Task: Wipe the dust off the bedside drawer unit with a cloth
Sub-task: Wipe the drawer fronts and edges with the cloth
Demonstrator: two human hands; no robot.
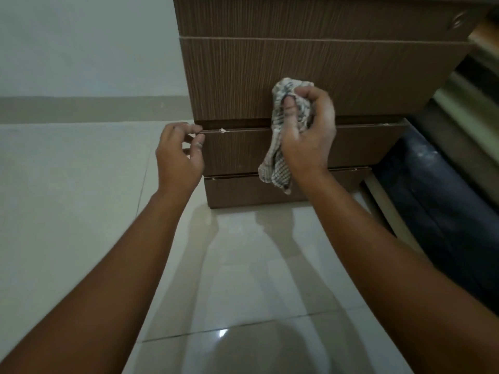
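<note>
Cloth (280, 147) bunched in right hand (307, 130), grip closed on it, vs drawer unit (270, 76) front. Left hand (179, 155) half-open, fingertips (199, 128) at drawer edge.

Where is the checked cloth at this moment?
In the head view, the checked cloth is bunched in the right hand, right of centre, against the front of the brown drawer unit; its loose end hangs over the lower drawer fronts.
</note>
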